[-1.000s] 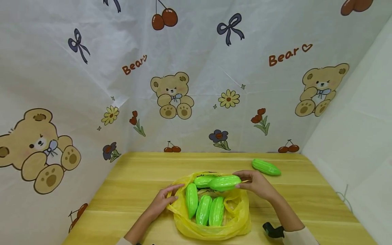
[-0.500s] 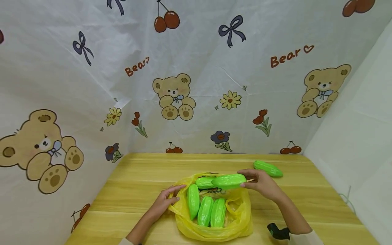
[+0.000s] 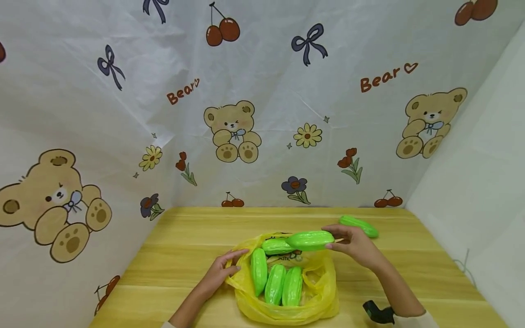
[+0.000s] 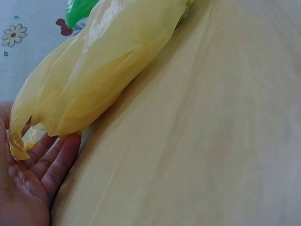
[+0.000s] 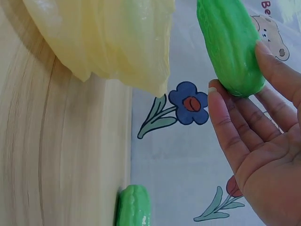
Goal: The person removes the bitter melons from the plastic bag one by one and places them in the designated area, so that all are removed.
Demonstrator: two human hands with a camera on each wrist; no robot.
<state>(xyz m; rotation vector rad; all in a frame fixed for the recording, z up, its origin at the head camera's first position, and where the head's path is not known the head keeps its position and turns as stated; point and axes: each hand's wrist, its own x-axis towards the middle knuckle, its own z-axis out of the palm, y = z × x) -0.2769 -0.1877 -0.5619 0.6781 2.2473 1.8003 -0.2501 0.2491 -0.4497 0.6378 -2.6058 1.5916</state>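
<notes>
A yellow plastic bag (image 3: 287, 316) lies mouth-up on the wooden table, several bright green ridged bitter melons inside, among them one upright bitter melon (image 3: 259, 272) at its left. My left hand (image 3: 219, 272) holds the bag's left rim, thumb and fingers on either side; in the left wrist view its fingers (image 4: 61, 162) lie along the outside of the film. Over the bag's far right rim, my right hand (image 3: 354, 243) pinches one end of another bitter melon (image 3: 311, 240). In the right wrist view that held bitter melon (image 5: 233, 52) sits between thumb and fingertips, apart from the bag.
One more bitter melon (image 3: 361, 225) lies on the table (image 3: 197, 218) at the back right, partly behind my right hand. A patterned bear curtain (image 3: 262, 182) hangs at the table's back edge. A dark wrist device (image 3: 378, 313) sits by my right sleeve.
My right hand has moved a little right and slightly up with its bitter melon, showing more of the one behind it. The left hand stays at the bag's rim.
</notes>
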